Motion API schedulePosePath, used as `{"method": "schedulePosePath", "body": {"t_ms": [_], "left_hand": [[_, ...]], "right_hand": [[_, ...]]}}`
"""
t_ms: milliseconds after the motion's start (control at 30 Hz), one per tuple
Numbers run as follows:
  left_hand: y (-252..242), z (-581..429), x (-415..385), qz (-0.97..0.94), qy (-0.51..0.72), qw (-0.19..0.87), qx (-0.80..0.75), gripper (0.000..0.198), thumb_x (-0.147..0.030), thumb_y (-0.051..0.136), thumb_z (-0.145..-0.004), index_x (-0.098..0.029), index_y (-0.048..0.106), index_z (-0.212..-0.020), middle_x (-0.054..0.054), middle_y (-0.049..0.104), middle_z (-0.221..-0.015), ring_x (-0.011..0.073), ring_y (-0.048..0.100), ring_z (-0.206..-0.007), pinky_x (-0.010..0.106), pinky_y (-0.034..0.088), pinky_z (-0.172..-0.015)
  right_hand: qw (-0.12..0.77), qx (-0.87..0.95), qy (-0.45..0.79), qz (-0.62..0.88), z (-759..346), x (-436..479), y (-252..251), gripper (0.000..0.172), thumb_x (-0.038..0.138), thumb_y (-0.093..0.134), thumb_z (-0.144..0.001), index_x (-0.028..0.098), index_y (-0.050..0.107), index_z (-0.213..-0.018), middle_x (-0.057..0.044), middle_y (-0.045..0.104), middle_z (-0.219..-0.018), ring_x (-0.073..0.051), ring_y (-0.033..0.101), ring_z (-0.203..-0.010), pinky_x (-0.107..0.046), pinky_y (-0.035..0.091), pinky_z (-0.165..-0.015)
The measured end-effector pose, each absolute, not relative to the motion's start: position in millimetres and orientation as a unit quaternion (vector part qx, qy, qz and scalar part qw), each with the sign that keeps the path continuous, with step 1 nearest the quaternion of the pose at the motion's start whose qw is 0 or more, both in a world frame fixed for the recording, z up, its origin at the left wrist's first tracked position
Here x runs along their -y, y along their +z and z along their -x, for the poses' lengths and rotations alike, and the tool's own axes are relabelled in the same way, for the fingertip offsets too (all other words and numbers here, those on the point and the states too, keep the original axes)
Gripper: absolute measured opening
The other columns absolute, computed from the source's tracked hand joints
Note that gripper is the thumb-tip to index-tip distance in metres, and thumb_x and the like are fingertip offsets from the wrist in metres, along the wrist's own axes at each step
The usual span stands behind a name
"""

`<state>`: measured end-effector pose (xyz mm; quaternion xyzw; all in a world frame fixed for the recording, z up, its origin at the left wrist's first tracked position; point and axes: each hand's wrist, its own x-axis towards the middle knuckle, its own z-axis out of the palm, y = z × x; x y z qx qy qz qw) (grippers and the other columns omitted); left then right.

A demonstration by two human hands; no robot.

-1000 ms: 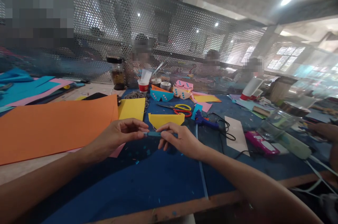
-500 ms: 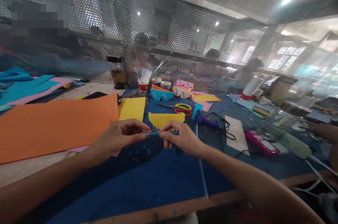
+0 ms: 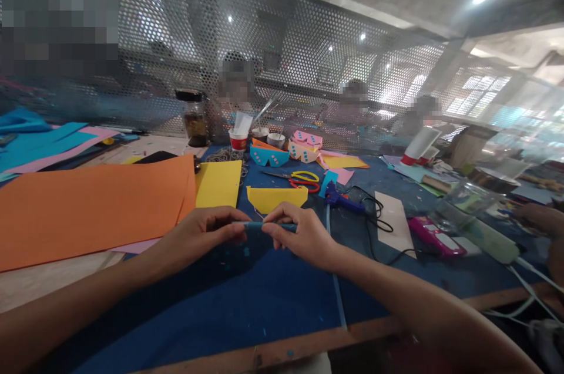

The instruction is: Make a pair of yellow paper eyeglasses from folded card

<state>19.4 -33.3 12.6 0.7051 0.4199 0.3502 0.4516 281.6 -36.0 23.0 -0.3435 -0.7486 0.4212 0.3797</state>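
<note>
Both my hands are on a slim blue pen (image 3: 253,225), held level just above the dark blue tabletop. The thumb and fingers of my left hand (image 3: 220,230) pinch its left end. My right hand (image 3: 293,230) grips the right part, with its fingers curled round it. Both tips of the pen are partly covered by fingers. Just behind my hands lies a folded yellow paper piece (image 3: 277,199). Scissors with yellow and red handles (image 3: 304,180) lie beyond it, and a blue glue gun (image 3: 346,201) is to their right.
Large orange sheets (image 3: 97,204) and a yellow sheet (image 3: 219,184) cover the left. Paper glasses (image 3: 269,155), paper cups (image 3: 238,140) and a jar (image 3: 195,121) stand along a perforated metal screen (image 3: 299,51). At right are a pink device (image 3: 436,237), cords and a co-worker's hand (image 3: 535,218).
My left fingers sit a little lower and closer round the pen's left end. The pen stays between both hands. The view has shifted slightly.
</note>
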Motion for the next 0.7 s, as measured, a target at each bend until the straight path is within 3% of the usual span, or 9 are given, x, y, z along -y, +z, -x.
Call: {"method": "schedulePosePath", "body": {"t_ms": [233, 467, 567, 633, 700], "left_hand": [[19, -21, 45, -0.763, 0.360, 0.343, -0.413, 0.034, -0.058, 0.074, -0.096, -0.028, 0.088, -0.104, 0.005, 0.086, -0.087, 0.0266, 0.079, -0.081, 0.028, 0.059, -0.073], [22, -24, 47, -0.763, 0.363, 0.330, -0.421, 0.033, -0.056, 0.075, -0.095, -0.028, 0.088, -0.104, 0.004, 0.087, -0.091, 0.0268, 0.080, -0.084, 0.027, 0.059, -0.074], [23, -24, 40, -0.756, 0.375, 0.325, -0.428, 0.036, -0.059, 0.074, -0.095, -0.027, 0.088, -0.106, 0.003, 0.087, -0.095, 0.0278, 0.079, -0.090, 0.027, 0.059, -0.079], [23, -20, 31, -0.741, 0.405, 0.287, -0.451, 0.038, -0.062, 0.073, -0.095, -0.027, 0.087, -0.105, 0.003, 0.087, -0.096, 0.0285, 0.078, -0.094, 0.028, 0.059, -0.084], [21, -12, 18, -0.720, 0.441, 0.211, -0.492, 0.040, -0.064, 0.073, -0.093, -0.027, 0.087, -0.103, 0.003, 0.087, -0.100, 0.0292, 0.077, -0.097, 0.029, 0.057, -0.089]], "right_hand": [[0.374, 0.762, 0.411, 0.332, -284, 38, 23, 0.039, 0.061, 0.076, -0.098, 0.022, 0.068, -0.100, 0.003, 0.070, -0.074, -0.015, 0.070, -0.063, -0.029, 0.055, -0.066], [0.364, 0.772, 0.407, 0.326, -283, 38, 27, 0.032, 0.056, 0.075, -0.100, 0.025, 0.068, -0.100, 0.001, 0.071, -0.074, -0.020, 0.072, -0.065, -0.034, 0.058, -0.068], [0.370, 0.786, 0.370, 0.328, -288, 30, 36, 0.022, 0.049, 0.070, -0.104, 0.027, 0.070, -0.106, -0.003, 0.078, -0.093, -0.025, 0.076, -0.087, -0.039, 0.062, -0.083], [0.404, 0.789, 0.315, 0.340, -296, 19, 40, 0.026, 0.049, 0.064, -0.106, 0.025, 0.069, -0.115, -0.007, 0.078, -0.116, -0.025, 0.074, -0.108, -0.041, 0.059, -0.097], [0.443, 0.774, 0.267, 0.365, -308, 2, 39, 0.032, 0.051, 0.053, -0.111, 0.023, 0.066, -0.120, -0.008, 0.077, -0.123, -0.023, 0.073, -0.111, -0.039, 0.058, -0.099]]}}
